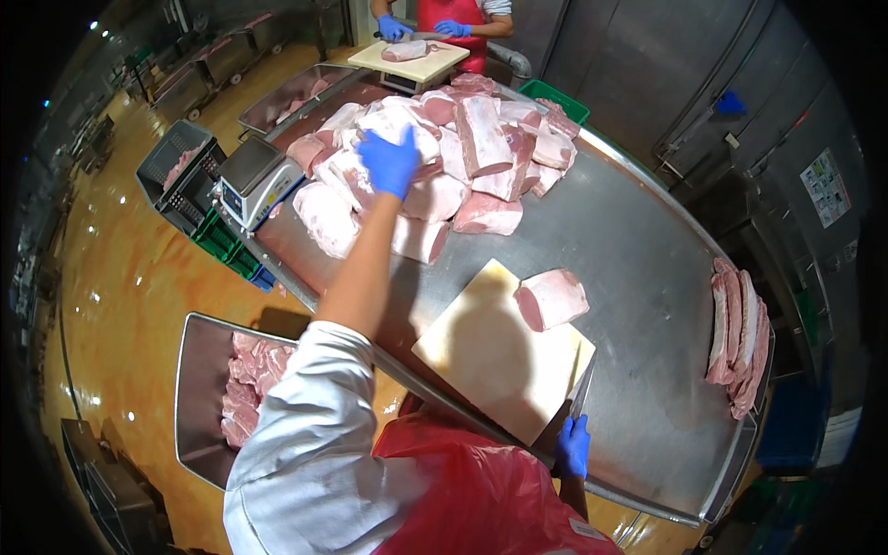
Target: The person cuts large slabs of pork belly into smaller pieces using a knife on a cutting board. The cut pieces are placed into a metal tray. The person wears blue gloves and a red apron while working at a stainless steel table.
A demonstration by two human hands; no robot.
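My left hand, in a blue glove, reaches far out over a heap of pale pork loin pieces. Its fingers are spread on or just above the meat, with the thumb apart. Low at the table's near edge, my right hand, gloved in blue too, is closed round the handle of a knife. The blade points away from me, beside the right corner of a white cutting board. One cut pork loin piece lies across the board's far right edge.
A metal table with raised rims carries everything. Long meat strips lie at its right end. A scale stands at the left rim. Below left is a metal bin with meat. Across the table, a co-worker's gloved hands work at another board.
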